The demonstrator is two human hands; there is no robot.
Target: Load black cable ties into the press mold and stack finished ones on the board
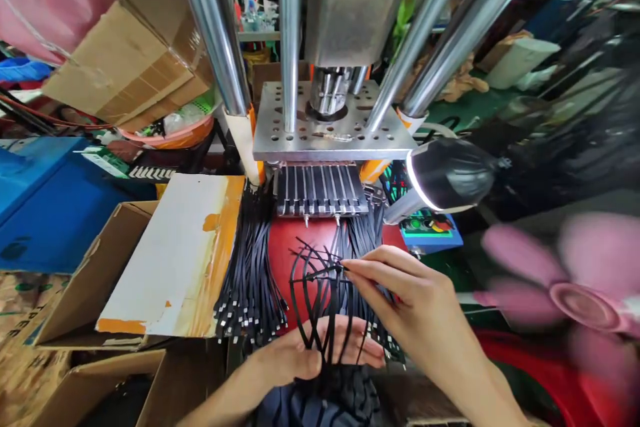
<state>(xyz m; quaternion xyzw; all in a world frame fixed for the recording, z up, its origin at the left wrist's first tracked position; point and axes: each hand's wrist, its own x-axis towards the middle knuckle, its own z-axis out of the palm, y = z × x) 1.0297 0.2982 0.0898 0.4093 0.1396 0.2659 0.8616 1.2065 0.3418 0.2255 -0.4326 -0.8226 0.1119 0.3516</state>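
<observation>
Several thin black cables fan upward from my left hand, whose thumb and fingers curl round their lower part. Above it on the right, my right hand pinches the cables' upper ends between thumb and fingertips. Behind the hands, a slotted black fixture sits under the metal press plate. One bundle of black cables with silver ends lies left of the red surface; another bundle lies to its right, partly hidden by my right hand.
A white board rests on an open cardboard box at the left. At the right are a lit lamp, a blurred pink fan and a blue tray. Metal columns rise round the press.
</observation>
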